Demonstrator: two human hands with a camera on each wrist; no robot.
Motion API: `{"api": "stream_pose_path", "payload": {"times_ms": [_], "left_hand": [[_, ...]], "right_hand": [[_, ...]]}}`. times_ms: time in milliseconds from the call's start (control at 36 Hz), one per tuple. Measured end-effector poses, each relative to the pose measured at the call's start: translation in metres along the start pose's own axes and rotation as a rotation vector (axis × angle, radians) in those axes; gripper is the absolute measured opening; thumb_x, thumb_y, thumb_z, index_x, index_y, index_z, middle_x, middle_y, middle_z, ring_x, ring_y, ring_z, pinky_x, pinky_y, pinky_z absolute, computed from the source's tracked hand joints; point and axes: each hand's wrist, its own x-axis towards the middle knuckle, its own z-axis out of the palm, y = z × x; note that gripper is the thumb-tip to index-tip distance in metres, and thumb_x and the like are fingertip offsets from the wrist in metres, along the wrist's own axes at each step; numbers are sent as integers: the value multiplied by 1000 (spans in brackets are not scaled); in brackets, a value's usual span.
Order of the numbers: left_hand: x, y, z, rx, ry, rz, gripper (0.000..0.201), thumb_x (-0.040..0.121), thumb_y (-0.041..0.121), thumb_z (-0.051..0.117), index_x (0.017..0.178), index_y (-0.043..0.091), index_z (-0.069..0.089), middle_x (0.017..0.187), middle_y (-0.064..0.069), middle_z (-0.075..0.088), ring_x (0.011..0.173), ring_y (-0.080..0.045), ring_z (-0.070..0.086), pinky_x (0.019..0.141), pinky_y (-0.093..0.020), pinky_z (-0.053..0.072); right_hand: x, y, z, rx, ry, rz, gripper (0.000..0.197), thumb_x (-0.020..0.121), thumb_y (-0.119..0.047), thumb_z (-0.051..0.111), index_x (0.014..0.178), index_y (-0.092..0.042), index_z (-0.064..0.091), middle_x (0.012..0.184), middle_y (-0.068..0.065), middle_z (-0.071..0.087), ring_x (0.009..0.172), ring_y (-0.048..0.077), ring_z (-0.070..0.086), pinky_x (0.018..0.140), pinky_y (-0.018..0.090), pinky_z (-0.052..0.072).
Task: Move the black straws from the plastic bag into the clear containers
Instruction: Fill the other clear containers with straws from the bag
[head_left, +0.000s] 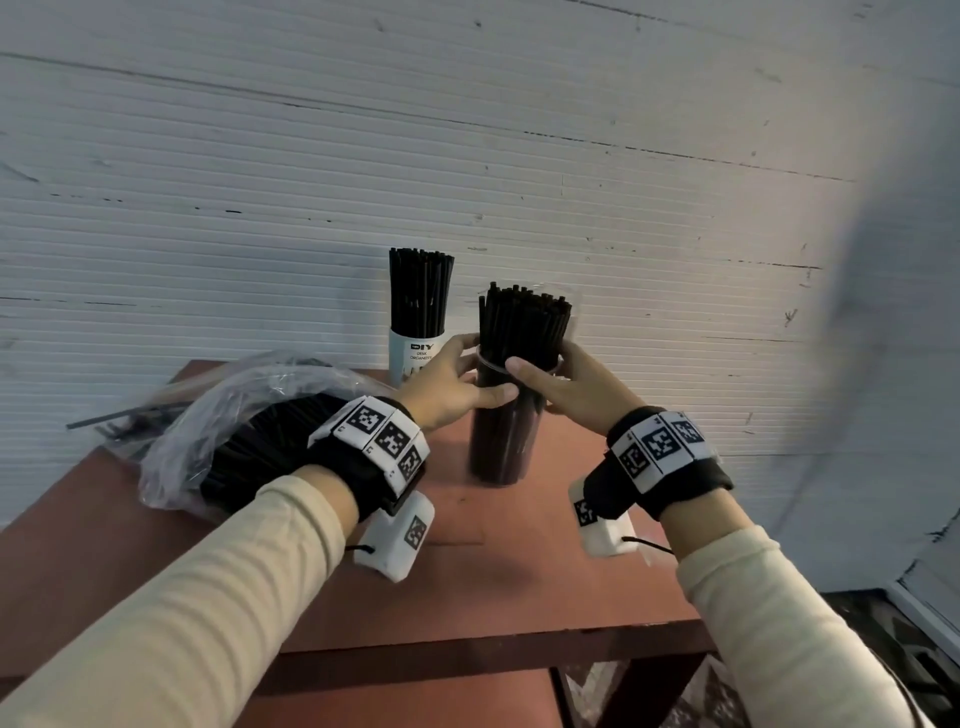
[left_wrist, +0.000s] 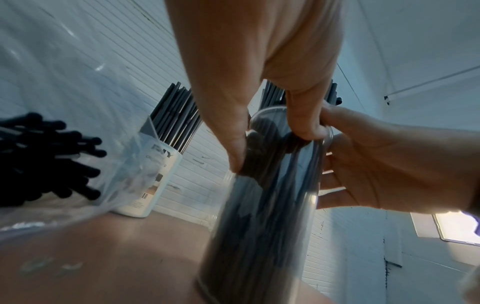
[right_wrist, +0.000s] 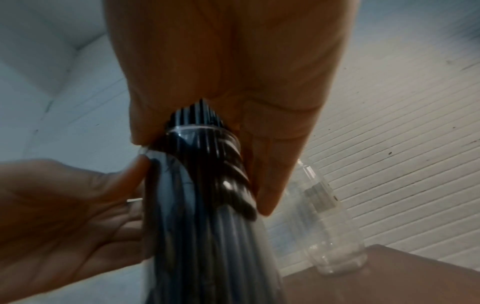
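Now both hands at rim of near clear container (head_left: 501, 441), upright on table (head_left: 519, 587). Left hand (head_left: 451, 387), right hand (head_left: 574, 387) curl round it; black straws (head_left: 522, 322) stand vertical inside. Plastic bag (head_left: 208, 441) lies left, nearer left hand.

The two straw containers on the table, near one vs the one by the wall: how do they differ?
The near container is bare clear plastic; the far container carries a white printed label. Left hand and right hand grip the near container at its rim; the far container stands untouched by the wall. Both stand upright, packed with black straws.
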Motion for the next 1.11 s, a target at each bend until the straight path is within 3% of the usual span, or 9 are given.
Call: {"api": "stream_pose_path", "payload": {"times_ms": [111,194,333,444,528,611,833,944,1111], "left_hand": [[6,-2,-2,-50,-47,11,68,85,-8,66,143,11,37,130,-2,57,119,-14,56,94,-21,47],[17,0,-9,-120,-64,-7,55,83,-14,61,128,18,52,112,0,67,103,-11,65,79,-16,51],[50,-4,-26,29,556,20,44,79,3,67,118,18,55,112,-2,62,99,-19,63,74,-23,48],[72,-9,-41,147,853,37,72,70,19,82,129,20,42,130,-6,48,107,-23,57,80,-21,45],[93,-15,-55,185,807,-8,102,66,23,89,147,19,28,148,-12,35,132,-26,43,105,-33,37],[110,-26,-64,190,679,-62,111,68,22,89,153,14,18,153,-14,35,139,-27,38,114,-37,32],[128,-52,-73,213,562,-80,57,61,35,82,110,13,65,98,-3,72,93,-22,69,86,-34,54],[128,-58,-73,209,562,-53,57,57,45,76,106,17,68,94,0,74,87,-17,71,79,-28,54],[127,-61,-74,235,581,-41,30,78,27,79,102,15,65,88,-2,73,63,-6,66,52,-16,45]], "right_hand": [[4,3,-1,62,-35,-8,46,82,-48,69,118,-24,54,100,-8,62,93,8,64,74,28,59],[11,12,2,65,-38,4,65,74,-52,76,128,-26,50,113,-9,61,101,13,63,84,36,58],[33,17,16,39,37,42,68,75,-54,73,132,-26,48,121,-10,60,106,9,57,94,33,49],[52,18,29,49,121,74,66,80,-46,73,135,-22,44,122,-7,57,108,7,51,92,24,37],[72,19,41,66,183,86,69,81,-41,73,138,-18,42,126,-2,59,114,14,55,89,21,37],[95,22,52,57,211,108,71,82,-42,72,139,-17,39,128,-1,59,116,18,56,86,21,39],[137,30,73,125,253,143,71,84,-39,70,142,-21,33,131,0,58,118,23,57,88,25,40],[148,29,80,124,288,153,74,85,-38,70,144,-20,30,132,2,57,119,24,56,90,25,41],[140,31,85,134,239,167,98,83,-43,69,153,-23,3,144,10,47,128,27,50,106,42,42]]}}
